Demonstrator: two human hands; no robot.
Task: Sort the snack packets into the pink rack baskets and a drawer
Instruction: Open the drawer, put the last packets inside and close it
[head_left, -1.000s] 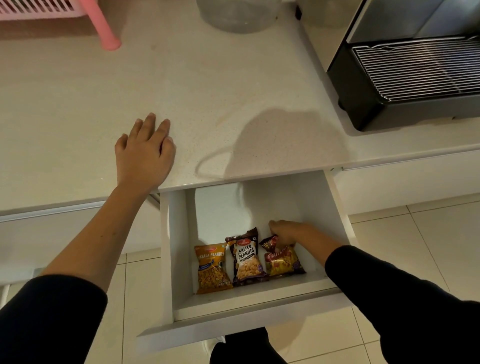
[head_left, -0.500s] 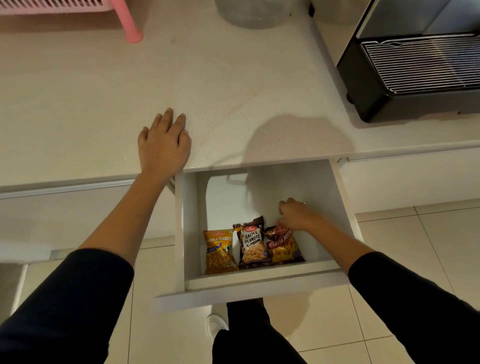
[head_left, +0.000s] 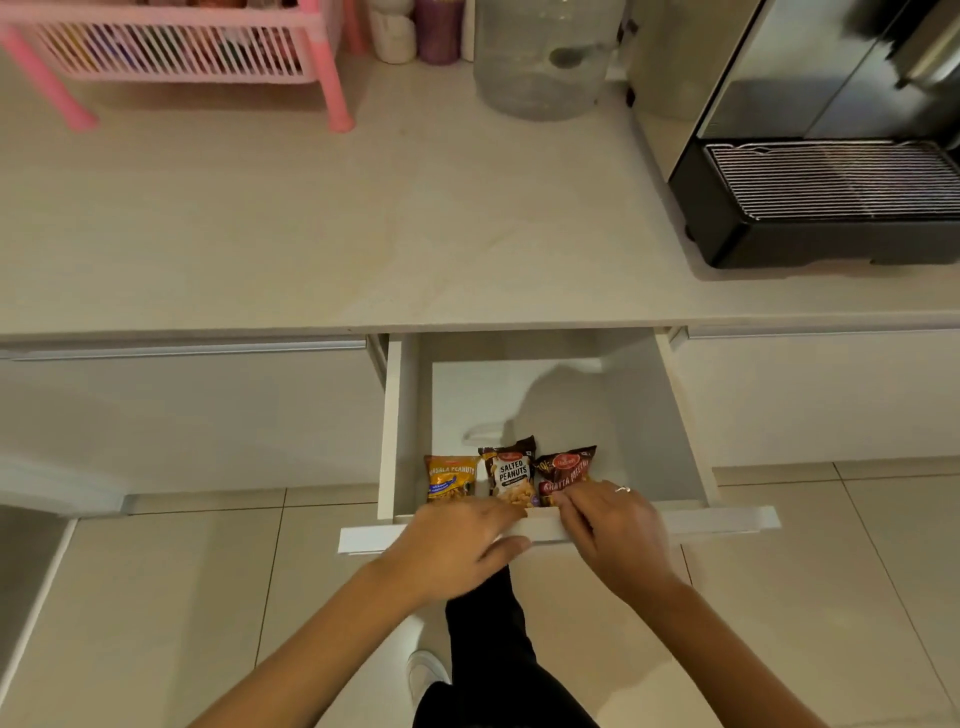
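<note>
So the drawer (head_left: 540, 415) is pulled right out from under the counter (head_left: 363, 234), and three snack packets sit in a row against its front wall: masala peanuts (head_left: 451, 477) at 9 o'clock of the row, salted peanuts (head_left: 511, 470) in the middle, and a dark red packet (head_left: 566, 473) at 3 o'clock. All three lie flat, tops pointing toward 12.

Both hands are on the drawer's front panel (head_left: 717, 519). The left hand (head_left: 457, 545) has its fingers curled over the top edge with the thumb underneath, so it's gripping the panel. The right hand (head_left: 613, 530) grips the same edge just beside it, fingers hooked over, ring showing.

The bit that matters: the panel's long axis runs 9-to-3, and the cabinet opening is straight off at 12 from both hands. Looks to me like the push to close goes dead ahead, with neither hand really nearer. The pink rack (head_left: 171, 47) is way off at 10 o'clock, already holding stuff.
</note>
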